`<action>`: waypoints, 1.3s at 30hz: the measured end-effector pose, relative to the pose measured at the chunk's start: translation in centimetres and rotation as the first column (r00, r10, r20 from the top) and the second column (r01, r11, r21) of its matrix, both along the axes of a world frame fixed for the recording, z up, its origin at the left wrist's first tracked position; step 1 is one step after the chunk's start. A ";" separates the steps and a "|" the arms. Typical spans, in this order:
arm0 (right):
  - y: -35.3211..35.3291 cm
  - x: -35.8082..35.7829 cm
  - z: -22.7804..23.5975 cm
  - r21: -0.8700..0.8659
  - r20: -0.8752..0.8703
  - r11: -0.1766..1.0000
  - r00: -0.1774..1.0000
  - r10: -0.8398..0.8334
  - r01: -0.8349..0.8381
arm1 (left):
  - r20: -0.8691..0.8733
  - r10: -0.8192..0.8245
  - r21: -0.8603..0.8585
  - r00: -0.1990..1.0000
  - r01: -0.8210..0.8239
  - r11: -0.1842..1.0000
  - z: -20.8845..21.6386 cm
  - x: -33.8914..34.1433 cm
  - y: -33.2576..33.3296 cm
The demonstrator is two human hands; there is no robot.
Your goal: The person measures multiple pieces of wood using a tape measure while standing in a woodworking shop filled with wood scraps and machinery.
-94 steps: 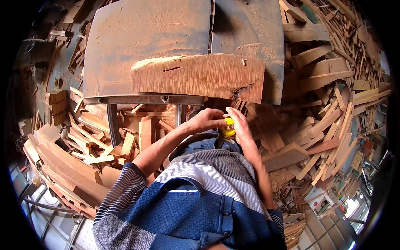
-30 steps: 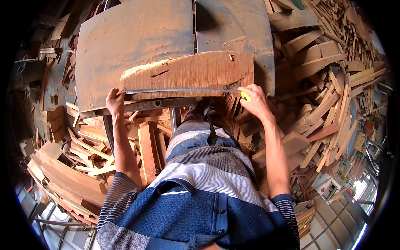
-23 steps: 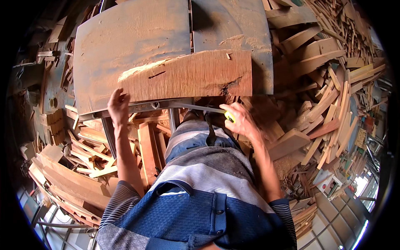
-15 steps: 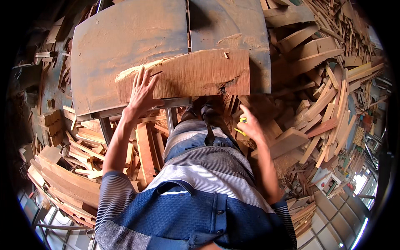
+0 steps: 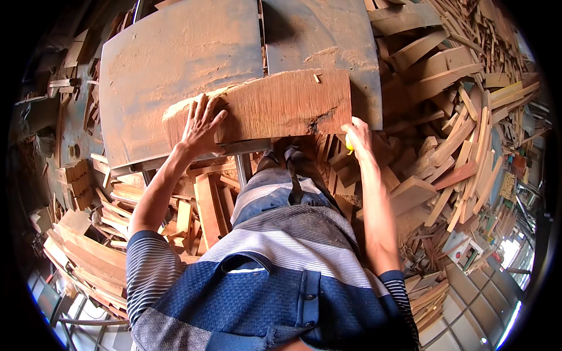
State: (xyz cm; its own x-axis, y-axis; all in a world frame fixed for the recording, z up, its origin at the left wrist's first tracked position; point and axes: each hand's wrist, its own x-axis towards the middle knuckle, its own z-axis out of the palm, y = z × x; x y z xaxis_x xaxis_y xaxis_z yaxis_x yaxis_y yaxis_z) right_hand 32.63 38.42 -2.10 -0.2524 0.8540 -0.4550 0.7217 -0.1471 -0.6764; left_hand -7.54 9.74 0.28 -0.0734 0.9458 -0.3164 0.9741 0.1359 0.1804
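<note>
A thick reddish-brown plank (image 5: 275, 108) with a rough, pale upper edge and a dark crack near its right end lies along the near side of a dusty metal worktable (image 5: 181, 64). My left hand (image 5: 202, 126) rests on the plank's left part, fingers spread. At the plank's lower right corner, my right hand (image 5: 358, 136) is closed around a small bright yellow tool (image 5: 349, 143). Most of that tool is hidden by the fingers, so its exact kind does not show. A small wood chip (image 5: 317, 78) sits on the plank.
A narrow slot (image 5: 263, 35) splits the tabletop. Curved offcuts (image 5: 430, 82) and thin strips (image 5: 480, 152) are heaped to the right. More boards (image 5: 88, 248) are stacked at the lower left. Loose timber (image 5: 208, 205) lies around my legs below the table.
My right hand has moved up from beside my legs to the plank's right corner, carrying the yellow tool. My left hand has shifted slightly right on the plank, which stays nearly in place.
</note>
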 end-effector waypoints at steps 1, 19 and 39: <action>-0.7 -1.3 1.1 -0.055 -0.021 0.998 1.000 -0.003 0.002 | 0.008 0.019 0.006 1.000 -0.019 1.000 -0.2 -0.2 -0.7; -1.9 -3.1 0.5 -0.123 0.134 0.969 0.964 0.230 -0.214 | 0.013 0.176 0.021 0.984 -0.176 0.984 0.2 -1.3 -3.5; -3.8 1.1 4.6 -0.611 -0.202 0.788 0.949 -0.242 0.071 | 0.139 0.230 0.090 0.963 -0.244 0.966 -0.4 7.7 -3.4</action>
State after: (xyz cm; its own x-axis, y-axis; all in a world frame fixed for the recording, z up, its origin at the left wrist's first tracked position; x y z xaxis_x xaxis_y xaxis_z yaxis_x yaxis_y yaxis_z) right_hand 33.75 34.57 2.52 -0.3189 0.4771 -0.8190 0.4665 -0.6732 -0.5738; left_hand 0.17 6.37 -0.11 -0.2652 0.9346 -0.2370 0.8848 0.3336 0.3254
